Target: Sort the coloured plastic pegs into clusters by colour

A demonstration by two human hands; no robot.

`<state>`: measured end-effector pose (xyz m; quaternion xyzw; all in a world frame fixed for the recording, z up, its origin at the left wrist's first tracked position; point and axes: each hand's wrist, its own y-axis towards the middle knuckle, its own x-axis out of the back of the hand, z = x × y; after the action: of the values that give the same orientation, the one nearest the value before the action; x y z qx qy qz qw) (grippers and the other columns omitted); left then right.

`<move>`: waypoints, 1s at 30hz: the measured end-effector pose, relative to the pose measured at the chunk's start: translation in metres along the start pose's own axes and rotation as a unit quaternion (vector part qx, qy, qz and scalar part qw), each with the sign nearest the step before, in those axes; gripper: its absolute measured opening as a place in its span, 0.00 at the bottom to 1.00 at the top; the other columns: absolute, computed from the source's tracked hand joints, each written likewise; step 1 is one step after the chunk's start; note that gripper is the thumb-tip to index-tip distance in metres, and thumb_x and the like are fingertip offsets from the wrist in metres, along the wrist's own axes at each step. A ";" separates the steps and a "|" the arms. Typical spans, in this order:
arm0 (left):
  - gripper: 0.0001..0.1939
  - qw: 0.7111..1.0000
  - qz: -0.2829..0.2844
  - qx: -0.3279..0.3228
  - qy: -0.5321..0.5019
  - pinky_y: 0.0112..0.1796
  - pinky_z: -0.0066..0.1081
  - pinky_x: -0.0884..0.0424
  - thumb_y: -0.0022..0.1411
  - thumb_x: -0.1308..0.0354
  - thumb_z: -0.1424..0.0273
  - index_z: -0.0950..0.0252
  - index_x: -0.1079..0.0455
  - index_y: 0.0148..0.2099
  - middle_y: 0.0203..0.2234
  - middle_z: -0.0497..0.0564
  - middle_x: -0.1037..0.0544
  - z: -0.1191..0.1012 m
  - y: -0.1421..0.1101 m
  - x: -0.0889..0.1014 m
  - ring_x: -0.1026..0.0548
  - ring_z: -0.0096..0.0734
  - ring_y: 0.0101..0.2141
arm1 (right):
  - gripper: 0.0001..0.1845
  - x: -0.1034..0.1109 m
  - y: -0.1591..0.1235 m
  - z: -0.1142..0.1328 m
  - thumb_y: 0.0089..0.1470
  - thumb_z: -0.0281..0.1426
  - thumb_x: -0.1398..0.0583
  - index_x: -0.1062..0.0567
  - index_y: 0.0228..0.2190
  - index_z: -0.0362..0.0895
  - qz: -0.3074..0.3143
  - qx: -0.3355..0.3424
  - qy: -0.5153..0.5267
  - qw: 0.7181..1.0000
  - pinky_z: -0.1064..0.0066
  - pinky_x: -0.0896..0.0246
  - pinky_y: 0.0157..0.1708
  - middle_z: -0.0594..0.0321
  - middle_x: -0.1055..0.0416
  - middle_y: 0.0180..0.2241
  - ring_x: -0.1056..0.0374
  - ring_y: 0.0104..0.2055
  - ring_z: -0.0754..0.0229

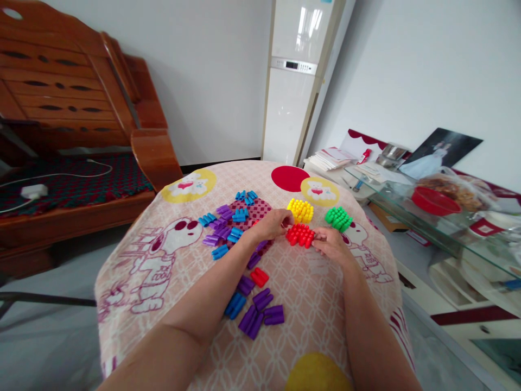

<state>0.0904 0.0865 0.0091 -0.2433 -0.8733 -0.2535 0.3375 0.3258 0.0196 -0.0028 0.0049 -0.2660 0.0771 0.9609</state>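
Observation:
A cluster of red plastic bullet-shaped building blocks (300,235) rests on the cloth between my hands. My left hand (275,222) has its fingers bent closed against the cluster's left side. At the right side, my right hand (330,243) pinches the edge of the same cluster. Just behind it stands a yellow block cluster (300,210), and a green block cluster (338,218) lies to the right. A loose red block (259,277) is nearer to me. Purple blocks (273,314) and blue blocks (235,305) are scattered left of my hands, some partly hidden by my left forearm.
A patterned cloth (317,336) covers the round table. A wooden bench (69,108) stands at the left, and a tall white air conditioner (290,108) behind. Close on the right, a glass-topped cabinet (391,209) bears papers, a red bowl (435,201) and a photo (442,152).

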 end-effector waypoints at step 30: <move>0.10 0.978 -0.057 0.083 0.182 0.35 0.28 0.32 0.56 0.42 0.77 0.70 0.22 0.39 0.32 0.55 0.20 0.008 -0.010 0.031 0.25 0.33 0.32 | 0.14 0.000 -0.002 0.003 0.43 0.27 0.42 0.22 0.34 0.41 0.007 0.001 0.004 1.000 0.76 0.45 0.22 0.65 0.26 0.25 0.35 0.23 0.65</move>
<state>0.0602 0.0922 0.0233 -0.1139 -0.8277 -0.2389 0.4948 0.3245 0.0177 -0.0002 0.0037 -0.2624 0.0838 0.9613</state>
